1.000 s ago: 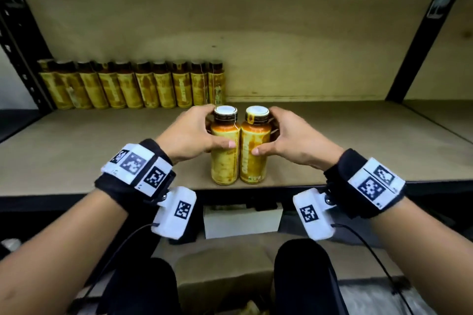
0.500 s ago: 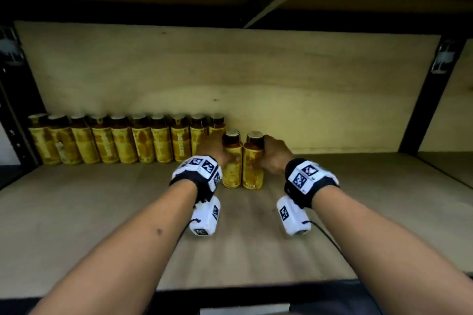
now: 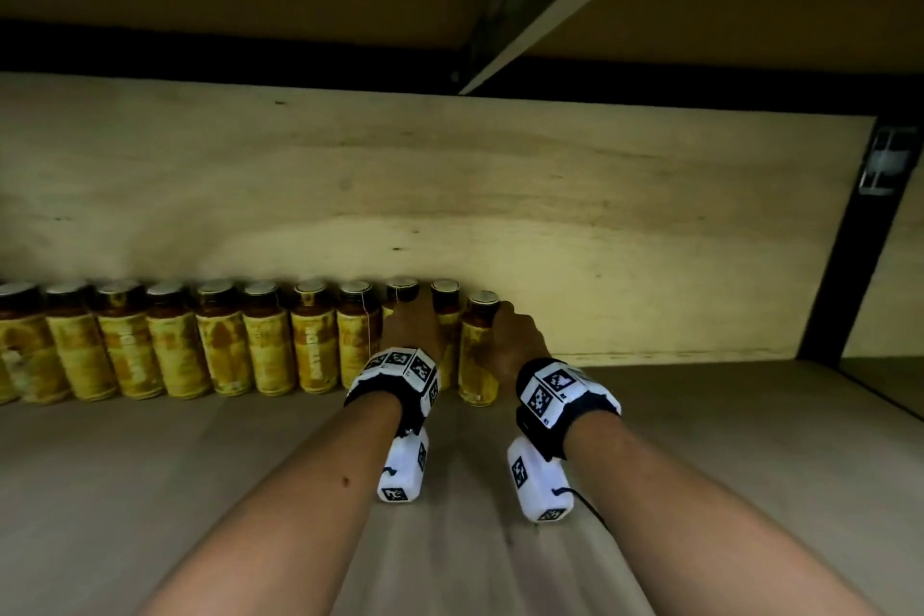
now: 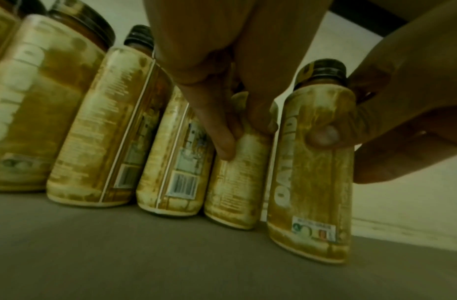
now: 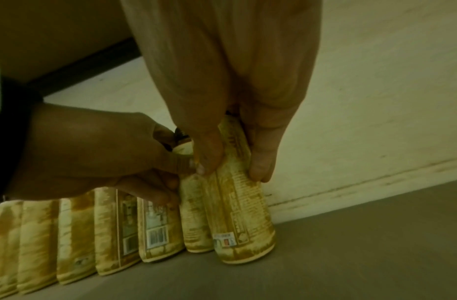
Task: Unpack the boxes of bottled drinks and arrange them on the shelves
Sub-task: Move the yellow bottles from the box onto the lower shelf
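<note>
Hands [image 3: 417, 330] [image 3: 515, 340] grip seemingly plastic cylindrical bottles [image 3: 479, 355].

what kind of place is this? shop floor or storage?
Likely a stockroom: bare plywood shelf on a black metal upright, with a row of identical bottles against the back board. No price tags visible.

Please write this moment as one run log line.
left hand: grips yellow-labelled drink bottle | right hand: grips end bottle | row of bottles: at shelf back
</note>
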